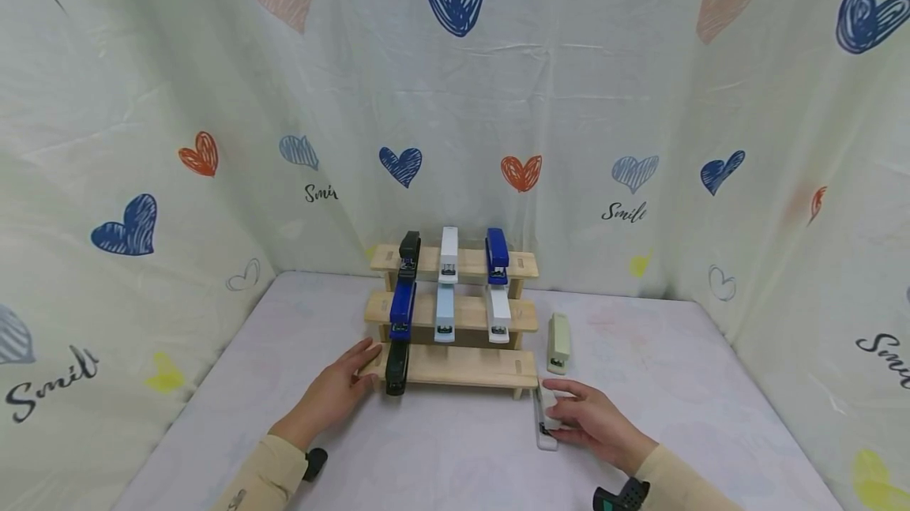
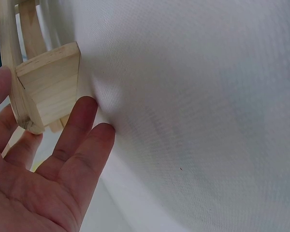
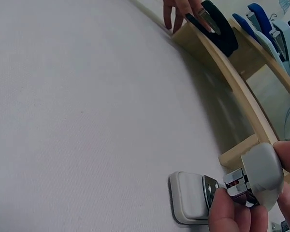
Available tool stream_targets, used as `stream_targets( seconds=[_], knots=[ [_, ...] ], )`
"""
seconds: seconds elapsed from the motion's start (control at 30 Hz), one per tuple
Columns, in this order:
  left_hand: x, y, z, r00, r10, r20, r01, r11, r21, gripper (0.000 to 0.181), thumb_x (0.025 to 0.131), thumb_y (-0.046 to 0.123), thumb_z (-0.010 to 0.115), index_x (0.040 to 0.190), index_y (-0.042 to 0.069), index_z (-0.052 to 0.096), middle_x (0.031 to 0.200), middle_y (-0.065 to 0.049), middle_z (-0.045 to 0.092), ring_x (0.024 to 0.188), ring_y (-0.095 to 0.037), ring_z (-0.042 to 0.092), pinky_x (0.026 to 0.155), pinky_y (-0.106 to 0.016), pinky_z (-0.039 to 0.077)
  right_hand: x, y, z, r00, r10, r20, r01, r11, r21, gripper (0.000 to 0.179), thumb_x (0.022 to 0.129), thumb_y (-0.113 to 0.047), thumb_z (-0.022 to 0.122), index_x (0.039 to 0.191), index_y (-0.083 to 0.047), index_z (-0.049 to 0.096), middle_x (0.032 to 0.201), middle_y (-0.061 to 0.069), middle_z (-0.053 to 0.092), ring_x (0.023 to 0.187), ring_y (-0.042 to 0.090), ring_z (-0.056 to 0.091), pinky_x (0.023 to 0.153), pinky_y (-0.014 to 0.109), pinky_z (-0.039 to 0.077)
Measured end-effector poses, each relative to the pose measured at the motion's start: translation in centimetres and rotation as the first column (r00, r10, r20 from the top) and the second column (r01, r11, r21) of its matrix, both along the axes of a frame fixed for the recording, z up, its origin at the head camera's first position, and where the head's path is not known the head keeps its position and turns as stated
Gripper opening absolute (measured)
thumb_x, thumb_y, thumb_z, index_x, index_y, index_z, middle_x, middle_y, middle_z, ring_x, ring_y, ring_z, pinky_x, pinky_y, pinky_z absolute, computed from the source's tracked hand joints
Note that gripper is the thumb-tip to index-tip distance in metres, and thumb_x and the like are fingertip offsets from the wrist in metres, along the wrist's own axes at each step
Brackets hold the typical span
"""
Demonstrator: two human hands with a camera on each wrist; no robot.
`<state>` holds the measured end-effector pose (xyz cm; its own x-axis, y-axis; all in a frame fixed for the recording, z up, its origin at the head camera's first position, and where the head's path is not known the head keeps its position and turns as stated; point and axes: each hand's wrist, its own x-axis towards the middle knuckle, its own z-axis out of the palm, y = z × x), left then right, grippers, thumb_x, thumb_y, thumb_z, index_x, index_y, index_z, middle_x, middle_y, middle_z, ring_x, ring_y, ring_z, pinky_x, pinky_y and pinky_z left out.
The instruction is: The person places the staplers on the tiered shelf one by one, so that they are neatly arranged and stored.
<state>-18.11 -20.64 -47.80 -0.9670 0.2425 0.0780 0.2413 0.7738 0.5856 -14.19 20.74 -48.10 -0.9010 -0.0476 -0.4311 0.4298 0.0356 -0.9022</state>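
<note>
A three-tier wooden display rack (image 1: 462,365) stands on the table with several staplers on it. My left hand (image 1: 340,388) holds the left end of its lowest board between thumb and fingers; in the left wrist view two other fingers (image 2: 77,125) extend beside the leg. To the rack's right, my right hand (image 1: 593,420) grips the upper arm of a white stapler (image 3: 263,169), whose base lies on the table. A black stapler (image 1: 396,369) sits at the left of the lowest board. Behind my right hand lies a pale green stapler (image 1: 558,341).
On the middle tier are a blue stapler (image 1: 402,309), a light blue stapler (image 1: 445,309) and a white one. The top tier bears a black stapler (image 1: 408,254), a white one and a blue stapler (image 1: 497,254). A heart-patterned curtain (image 1: 583,84) surrounds the table.
</note>
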Motion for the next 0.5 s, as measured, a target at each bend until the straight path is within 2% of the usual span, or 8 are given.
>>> stream_targets(
  seconds=[0.23, 0.5],
  knots=[
    [0.1, 0.0, 0.1, 1.0, -0.005, 0.0, 0.005, 1.0, -0.003, 0.052, 0.1, 0.016, 0.063, 0.149, 0.008, 0.048, 0.158, -0.015, 0.035, 0.136, -0.039, 0.042, 0.105, -0.055, 0.041, 0.4, 0.5, 0.1, 0.999, -0.037, 0.004, 0.037, 0.999, 0.003, 0.059, 0.085, 0.003, 0.067, 0.141, 0.003, 0.049, 0.143, 0.035, 0.037, 0.09, 0.025, 0.062, 0.081, 0.047, 0.057],
    [0.1, -0.1, 0.1, 1.0, -0.011, -0.009, 0.011, 1.0, -0.007, 0.052, 0.1, 0.015, 0.063, 0.149, 0.008, 0.048, 0.157, -0.015, 0.035, 0.134, -0.038, 0.045, 0.102, -0.053, 0.044, 0.5, 1.1, 0.4, 0.998, -0.068, 0.01, 0.068, 0.997, 0.039, 0.056, 0.086, 0.003, 0.068, 0.14, 0.002, 0.052, 0.143, 0.035, 0.037, 0.09, 0.027, 0.064, 0.08, 0.049, 0.057]
  ],
)
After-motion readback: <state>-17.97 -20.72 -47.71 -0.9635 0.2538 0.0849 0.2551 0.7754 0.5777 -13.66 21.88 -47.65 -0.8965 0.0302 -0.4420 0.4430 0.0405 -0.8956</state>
